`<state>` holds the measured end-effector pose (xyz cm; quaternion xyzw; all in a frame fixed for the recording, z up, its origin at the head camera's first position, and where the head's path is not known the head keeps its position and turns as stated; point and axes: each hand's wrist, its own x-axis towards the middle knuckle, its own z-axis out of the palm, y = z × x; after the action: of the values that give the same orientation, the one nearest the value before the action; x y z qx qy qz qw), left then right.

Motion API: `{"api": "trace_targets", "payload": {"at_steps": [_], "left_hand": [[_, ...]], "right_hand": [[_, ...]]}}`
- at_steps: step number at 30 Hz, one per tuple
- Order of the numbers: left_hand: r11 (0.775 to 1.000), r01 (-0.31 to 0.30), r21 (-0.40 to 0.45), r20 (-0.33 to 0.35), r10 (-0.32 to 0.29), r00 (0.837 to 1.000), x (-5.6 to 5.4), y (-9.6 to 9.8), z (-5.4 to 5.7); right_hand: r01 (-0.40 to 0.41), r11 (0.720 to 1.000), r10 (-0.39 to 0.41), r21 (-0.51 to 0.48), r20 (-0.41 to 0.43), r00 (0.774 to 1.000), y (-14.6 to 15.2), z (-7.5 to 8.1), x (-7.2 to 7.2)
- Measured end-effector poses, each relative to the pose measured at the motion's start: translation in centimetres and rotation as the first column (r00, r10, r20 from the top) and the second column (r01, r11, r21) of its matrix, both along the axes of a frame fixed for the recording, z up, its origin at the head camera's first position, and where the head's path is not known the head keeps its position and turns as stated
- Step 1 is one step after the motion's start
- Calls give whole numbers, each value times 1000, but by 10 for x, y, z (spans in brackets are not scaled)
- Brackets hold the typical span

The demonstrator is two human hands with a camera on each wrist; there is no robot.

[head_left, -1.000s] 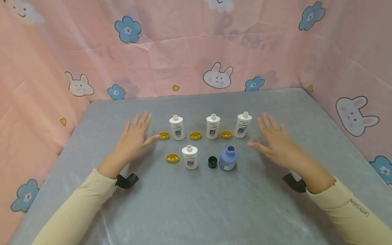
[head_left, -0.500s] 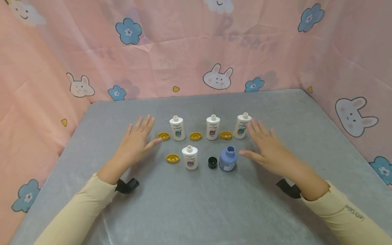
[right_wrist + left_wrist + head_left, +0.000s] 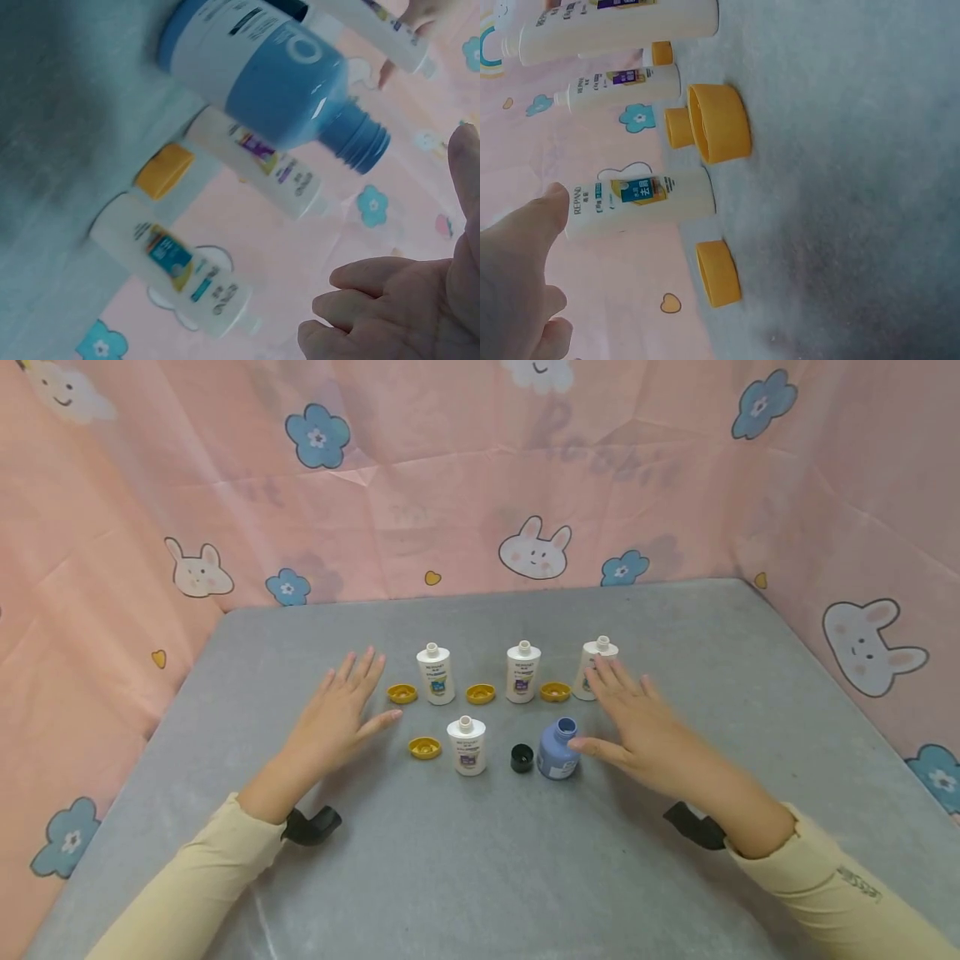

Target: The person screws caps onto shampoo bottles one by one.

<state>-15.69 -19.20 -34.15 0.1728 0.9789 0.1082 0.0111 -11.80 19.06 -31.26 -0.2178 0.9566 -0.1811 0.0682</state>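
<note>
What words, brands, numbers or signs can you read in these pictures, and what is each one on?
"REPAND" on the back-left white bottle.
"去屑" on that bottle's teal label.
A round mark like an "O" on the blue bottle; its smaller print is too blurred.
The other white bottles: print too small or blurred to read surely.
Lettering on the right sleeve and pink backdrop: too faint or blurred.

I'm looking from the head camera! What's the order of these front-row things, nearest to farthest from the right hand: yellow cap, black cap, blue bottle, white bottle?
From the right hand:
1. Blue bottle, beside the thumb.
2. Black cap, left of that bottle.
3. White bottle, farther left.
4. Yellow cap, at the row's left end.
</note>
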Motion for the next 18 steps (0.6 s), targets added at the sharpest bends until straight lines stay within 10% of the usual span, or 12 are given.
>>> {"api": "trace_targets", "payload": {"at_steps": [18], "left_hand": [[998, 57, -6, -27, -57, 998, 14, 15, -5]], "right_hand": [[-69, 997, 68, -21, -54, 996, -29, 2, 13]]}}
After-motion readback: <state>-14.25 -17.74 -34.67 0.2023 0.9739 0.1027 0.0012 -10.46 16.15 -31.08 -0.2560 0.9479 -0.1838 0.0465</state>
